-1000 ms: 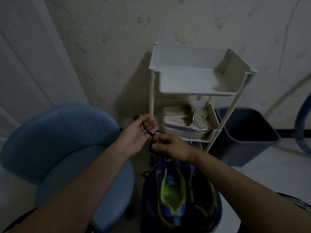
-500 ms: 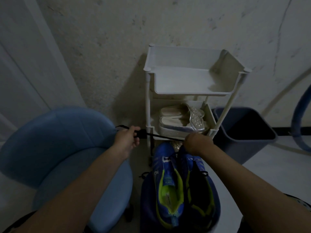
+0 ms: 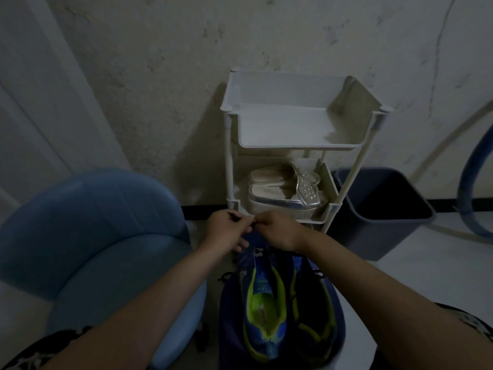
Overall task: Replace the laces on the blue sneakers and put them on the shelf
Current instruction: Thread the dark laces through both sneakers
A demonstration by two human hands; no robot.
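Observation:
Two blue sneakers with yellow-green lining stand side by side on a dark blue stool: the left sneaker (image 3: pixel 262 300) and the right sneaker (image 3: pixel 314 303), toes pointing away from me. My left hand (image 3: pixel 226 231) and my right hand (image 3: pixel 277 231) meet just above the toe of the left sneaker, fingers curled, pinching a thin black lace (image 3: pixel 234 215) of which only a short piece shows by my left fingers. A white shelf cart (image 3: pixel 298 148) stands right behind, its top tray bare.
Silver sandals (image 3: pixel 285 193) fill the cart's middle tray. A blue padded chair (image 3: pixel 88 236) sits at the left. A dark bin (image 3: pixel 384 209) stands to the right of the cart, with a blue hose (image 3: pixel 469 182) beyond. A loose black lace end (image 3: pixel 224 276) hangs left of the stool.
Half a second ago my hands were apart with the lace stretched taut between them. Now they have come together above the left sneaker's toe.

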